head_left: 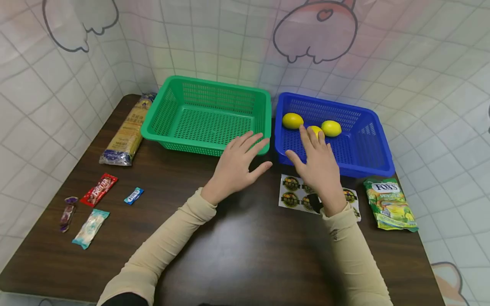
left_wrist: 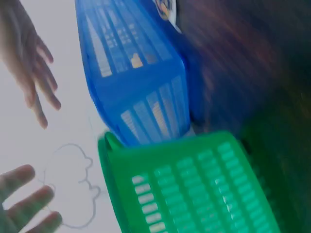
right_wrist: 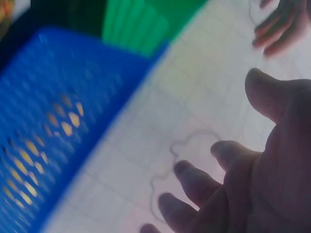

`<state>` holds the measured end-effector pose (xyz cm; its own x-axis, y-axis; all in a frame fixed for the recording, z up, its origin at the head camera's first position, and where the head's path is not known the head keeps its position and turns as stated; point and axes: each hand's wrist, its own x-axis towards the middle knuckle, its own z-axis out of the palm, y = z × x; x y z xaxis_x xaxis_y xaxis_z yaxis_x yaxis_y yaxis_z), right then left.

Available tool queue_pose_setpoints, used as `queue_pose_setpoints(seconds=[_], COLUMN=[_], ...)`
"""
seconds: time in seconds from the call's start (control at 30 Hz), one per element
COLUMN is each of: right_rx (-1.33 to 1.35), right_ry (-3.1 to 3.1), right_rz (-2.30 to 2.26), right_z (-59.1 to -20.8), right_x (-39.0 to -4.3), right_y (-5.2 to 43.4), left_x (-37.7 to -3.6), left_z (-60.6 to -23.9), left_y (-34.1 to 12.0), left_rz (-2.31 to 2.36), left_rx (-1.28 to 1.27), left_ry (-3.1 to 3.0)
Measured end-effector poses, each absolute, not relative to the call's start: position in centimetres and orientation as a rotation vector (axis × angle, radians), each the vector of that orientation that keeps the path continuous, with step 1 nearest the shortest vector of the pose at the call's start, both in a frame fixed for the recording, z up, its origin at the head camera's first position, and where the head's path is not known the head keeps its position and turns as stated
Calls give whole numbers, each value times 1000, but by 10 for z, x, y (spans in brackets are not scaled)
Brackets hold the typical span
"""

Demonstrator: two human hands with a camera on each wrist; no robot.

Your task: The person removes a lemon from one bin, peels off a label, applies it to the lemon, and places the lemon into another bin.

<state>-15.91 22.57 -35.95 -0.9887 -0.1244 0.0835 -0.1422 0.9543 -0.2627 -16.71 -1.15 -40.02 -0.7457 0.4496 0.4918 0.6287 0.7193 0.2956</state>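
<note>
Hovering right hand, grip spread | over blue basket front rim | long axis left-right | left hand spread

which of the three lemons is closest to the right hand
The middle yellow lemon in the blue plastic basket: the right hand partly hides it with its fingertips, while the other two lemons sit clear.

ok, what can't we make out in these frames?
- Middle lemon, head view: partly hidden behind the right hand.
- Sticker sheet, head view: middle covered by the right wrist; print too small.
- Both wrist views: motion-blurred; lemons only yellow glints through the blue basket wall.
</note>
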Motion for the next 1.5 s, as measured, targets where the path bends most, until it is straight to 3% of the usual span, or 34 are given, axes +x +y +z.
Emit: queue_pose_setpoints(seconds=[0.3,0.57,0.87,1.13,1.5], right_rx=[169,174,29,-363,-408], right_ry=[-3095,-3179,-3177,-3263,-3375], right_rz=[377,508,828,979,900], right_z=[-304,-295,-320,-357,-384], right_x=[-198,-260,-318,-339,-338], right_y=[255,282,306,313,313], left_x=[-162,-169,-183,-185,-183], left_z=[-398,-415,-439,-452,-454], left_y=[9,23,49,83,93], left_rz=[-1179,-1620,-2318,-2791,-2868], left_rx=[-958,-878,-514,-14,103], left_ry=[-2415,-2624,-2543,-2025,-1848])
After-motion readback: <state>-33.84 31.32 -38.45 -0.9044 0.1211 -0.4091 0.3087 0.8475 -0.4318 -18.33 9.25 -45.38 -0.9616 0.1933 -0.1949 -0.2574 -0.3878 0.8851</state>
